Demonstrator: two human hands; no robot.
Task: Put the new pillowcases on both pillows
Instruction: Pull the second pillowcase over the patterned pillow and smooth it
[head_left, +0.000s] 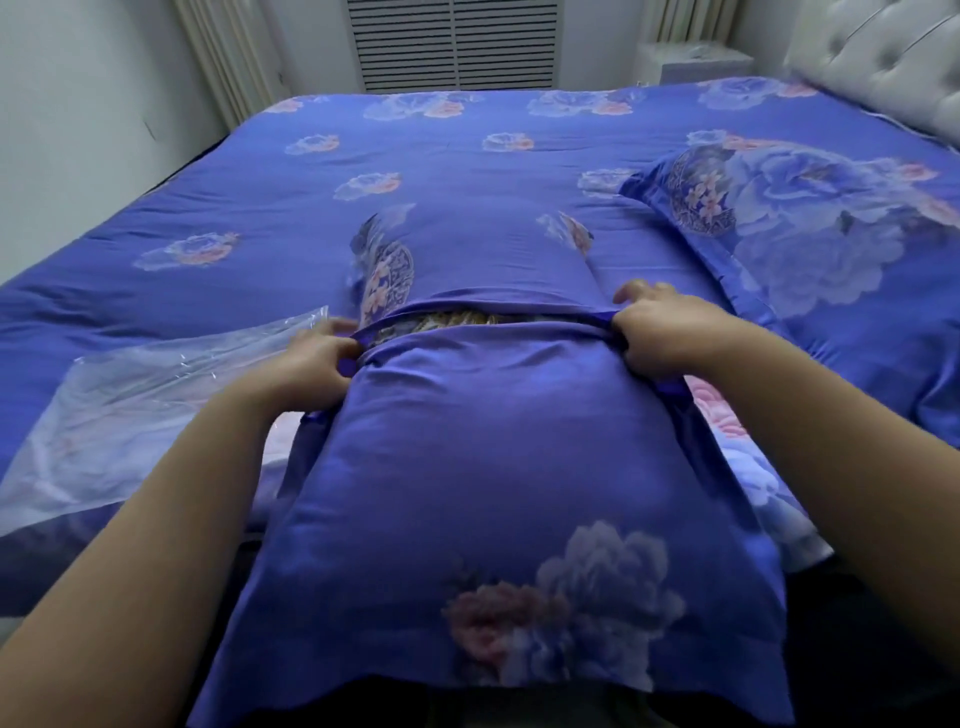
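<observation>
Second pillow (483, 467) is nearly done. It lies on the bed (208, 171) in front of me, mostly inside the blue pillowcase (519, 395). My left hand (319, 358) and right hand (657, 332) each grip the flap edge at the opening, where some yellowish pillow shows. The other pillow (810, 234) looks finished, up by the headboard (883, 57). I'd say only closing the flap remains.

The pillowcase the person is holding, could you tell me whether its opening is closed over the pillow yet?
Not yet. The pillowcase still gapes between the left hand and right hand, and a strip of the patterned pillow shows through.
</observation>
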